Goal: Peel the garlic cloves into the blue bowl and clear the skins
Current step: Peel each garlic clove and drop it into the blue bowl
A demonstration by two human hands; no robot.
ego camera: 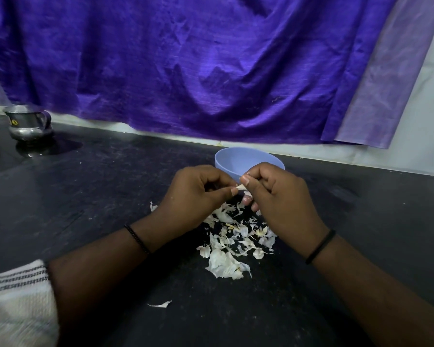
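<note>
Both hands meet just near of the blue bowl (248, 161), which stands on the dark surface (110, 196) at the far side of the work, close enough that a finished clove can probably be dropped in with a short reach. The left hand (195, 194) has its fingers curled in, thumb and forefinger pinching a garlic clove (240, 187), of which only a small pale tip shows between the two hands. The right hand (276, 194) pinches at the same tip with thumb and forefinger, seemingly to pull skin away while the left steadies the clove. Directly below the hands, a heap of papery skins (231, 246) lies on the surface, so the peelings appear to fall where the work is done; one stray skin (160, 304) lies nearer, to the left. Whether the bowl holds cloves cannot be seen. The skins remain to be cleared.
</note>
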